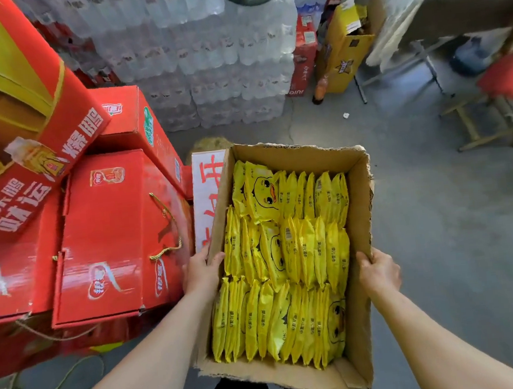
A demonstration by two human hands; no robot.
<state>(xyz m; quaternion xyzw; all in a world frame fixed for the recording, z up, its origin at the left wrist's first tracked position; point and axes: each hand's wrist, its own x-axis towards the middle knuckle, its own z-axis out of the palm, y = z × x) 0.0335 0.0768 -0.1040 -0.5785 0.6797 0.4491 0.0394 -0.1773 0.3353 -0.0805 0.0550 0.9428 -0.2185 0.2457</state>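
Stacked packs of bottled water (204,58) fill the 12 o'clock zone. Red gift cartons (106,240) are piled at 9 o'clock. An open cardboard box (357,216) is held off the floor, centre to 5 o'clock, just beside the cartons. Yellow packets (290,263) stand on edge inside it in three rows. Left hand (201,273) grips the box's 9 o'clock wall, thumb hooked over the rim. Right hand (380,271) grips the 3 o'clock wall likewise, its other fingers hidden behind the wall.
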